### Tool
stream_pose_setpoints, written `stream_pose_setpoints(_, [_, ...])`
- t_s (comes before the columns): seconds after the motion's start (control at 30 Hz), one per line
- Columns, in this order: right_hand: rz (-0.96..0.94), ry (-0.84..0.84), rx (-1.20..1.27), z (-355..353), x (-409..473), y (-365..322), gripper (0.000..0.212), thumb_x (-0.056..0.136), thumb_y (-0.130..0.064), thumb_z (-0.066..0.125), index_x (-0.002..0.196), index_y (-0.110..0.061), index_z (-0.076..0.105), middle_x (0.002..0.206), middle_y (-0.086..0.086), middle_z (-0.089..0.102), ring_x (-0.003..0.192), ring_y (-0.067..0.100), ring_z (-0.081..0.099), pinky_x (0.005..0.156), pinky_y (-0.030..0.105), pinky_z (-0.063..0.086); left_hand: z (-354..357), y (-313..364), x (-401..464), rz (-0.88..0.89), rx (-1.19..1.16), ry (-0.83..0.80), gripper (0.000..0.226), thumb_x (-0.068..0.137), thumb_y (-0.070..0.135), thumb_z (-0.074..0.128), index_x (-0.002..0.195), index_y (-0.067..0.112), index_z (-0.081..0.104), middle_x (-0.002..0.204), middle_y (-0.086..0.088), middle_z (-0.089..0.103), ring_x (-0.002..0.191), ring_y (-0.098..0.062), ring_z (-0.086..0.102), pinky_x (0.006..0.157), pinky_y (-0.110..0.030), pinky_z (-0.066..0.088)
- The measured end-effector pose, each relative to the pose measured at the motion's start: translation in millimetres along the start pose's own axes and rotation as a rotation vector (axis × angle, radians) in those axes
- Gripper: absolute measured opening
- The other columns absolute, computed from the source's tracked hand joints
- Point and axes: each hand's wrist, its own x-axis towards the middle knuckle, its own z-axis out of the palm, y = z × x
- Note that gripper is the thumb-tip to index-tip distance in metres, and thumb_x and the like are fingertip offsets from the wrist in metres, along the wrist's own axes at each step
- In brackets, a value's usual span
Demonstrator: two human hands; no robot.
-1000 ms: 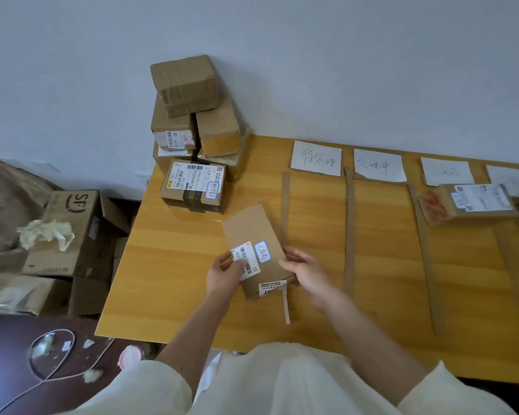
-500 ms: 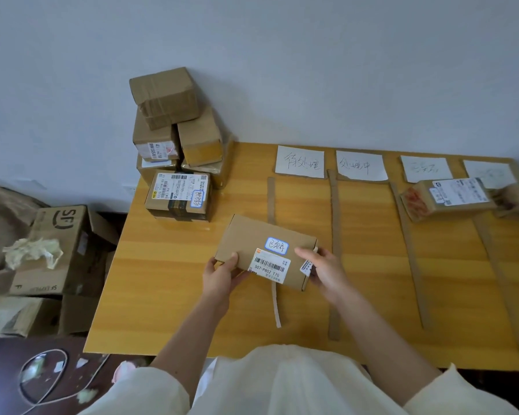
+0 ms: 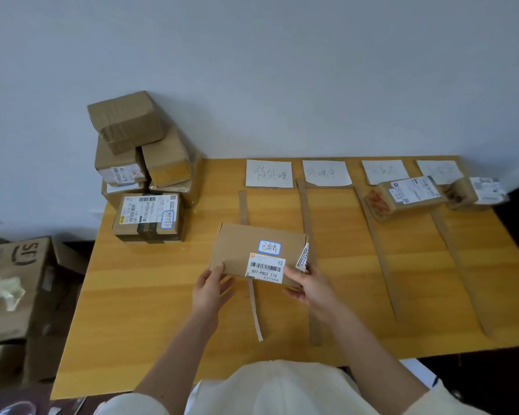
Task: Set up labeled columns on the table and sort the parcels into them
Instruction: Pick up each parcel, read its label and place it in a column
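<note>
Both my hands hold a flat brown parcel [image 3: 246,247] just above the wooden table [image 3: 150,295]. It carries a barcode label and a blue-edged handwritten sticker. My left hand [image 3: 212,287] grips its near left corner. My right hand [image 3: 309,284] grips its near right corner. A white strip hangs from its underside. Four white paper labels lie along the back edge, among them the leftmost label [image 3: 268,173]. Cardboard strips [image 3: 307,235] mark the columns. One parcel [image 3: 405,197] lies in the third column, another parcel [image 3: 474,193] in the fourth.
A stack of several brown parcels [image 3: 144,163] stands at the table's back left corner against the wall. Open cardboard boxes [image 3: 15,283] sit on the floor to the left of the table. The table's right edge drops off near the fourth column.
I have turned the parcel from standing on end to lying lengthwise, label side up. It has moved a little to the right, over the first column's strip.
</note>
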Motion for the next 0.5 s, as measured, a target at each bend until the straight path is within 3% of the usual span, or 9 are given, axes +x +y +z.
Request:
stream_pose_setpoints(0.13, [-0.053, 0.075, 0.091, -21.3, -7.7, -7.9, 0.031, 0.089, -0.013, 0.067, 0.119, -0.017, 0.058, 0.116, 0.005, 0.071, 0.102, 0.020, 0.068, 0.071, 0.030, 0.056, 11.5, -2.8, -0.7, 0.033, 0.124, -0.013, 0.029, 0.097, 0.034, 0.053, 0.119, 0.015, 0.051, 0.112, -0.008, 0.064, 0.098, -0.027, 0.064, 0.086, -0.040, 0.053])
stream_pose_setpoints(0.33, [-0.104, 0.129, 0.214, -70.9, -14.0, -22.4, 0.026, 0.093, -0.017, 0.062, 0.119, -0.014, 0.058, 0.112, 0.009, 0.072, 0.100, 0.027, 0.069, 0.080, 0.037, 0.059, 42.3, -15.7, -3.6, 0.151, 0.404, -0.012, 0.034, 0.095, 0.023, 0.056, 0.128, 0.017, 0.053, 0.107, -0.002, 0.064, 0.094, -0.018, 0.063, 0.082, -0.036, 0.052])
stream_pose_setpoints(0.5, [-0.118, 0.168, 0.261, -124.5, -15.3, -41.7, 0.014, 0.094, -0.017, 0.061, 0.108, -0.020, 0.061, 0.099, 0.005, 0.073, 0.087, 0.022, 0.068, 0.069, 0.034, 0.060, 83.9, -33.0, -10.5, 0.223, 0.591, -0.044, 0.030, 0.094, 0.026, 0.056, 0.124, 0.021, 0.056, 0.095, 0.004, 0.063, 0.095, -0.021, 0.062, 0.091, -0.045, 0.052])
